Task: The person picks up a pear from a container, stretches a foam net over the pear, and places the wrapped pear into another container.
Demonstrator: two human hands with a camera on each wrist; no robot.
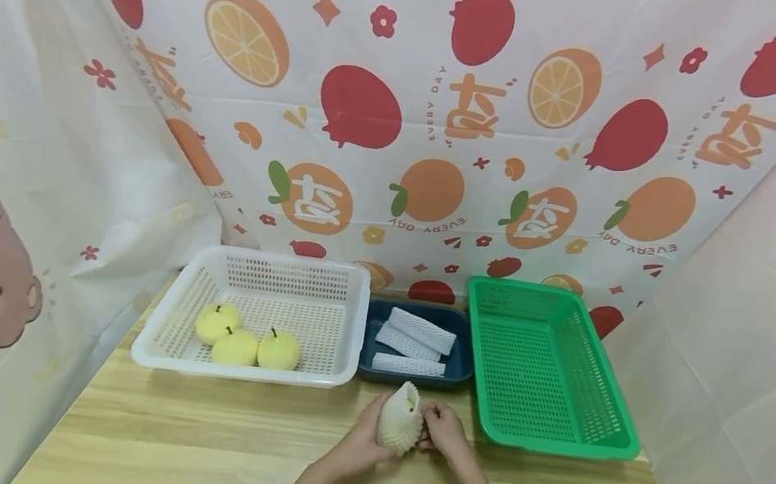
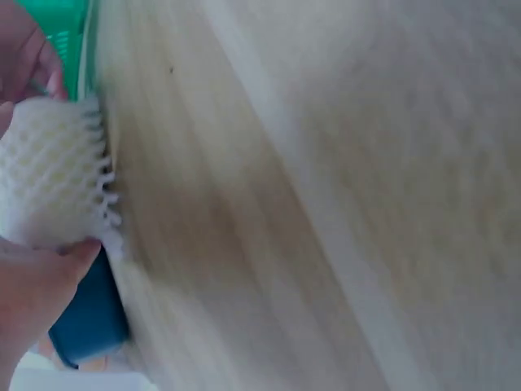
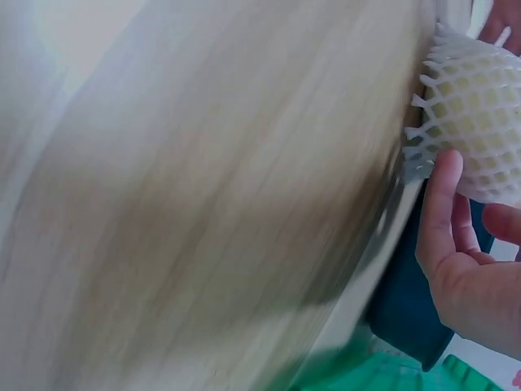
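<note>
My left hand (image 1: 364,435) grips a yellow pear wrapped in a white foam net sleeve (image 1: 400,424). The stem shows through the sleeve's open top in the head view. In the left wrist view the left thumb (image 2: 77,254) presses on the netting. My right hand (image 1: 445,430) is beside the sleeve's right side. One right fingertip (image 3: 449,160) touches the net near its frayed edge in the right wrist view, while the thumb stands apart from that finger. Much of the pear is hidden by the foam net.
Left, a white basket (image 1: 243,375) holds 3 yellow pears (image 1: 235,346). A dark blue tray (image 1: 465,352) behind the hands contains several flat white foam sleeves (image 1: 408,365). To the right, a green basket (image 1: 546,444) stands on the wooden table (image 1: 204,439). A printed curtain (image 1: 389,234) hangs behind.
</note>
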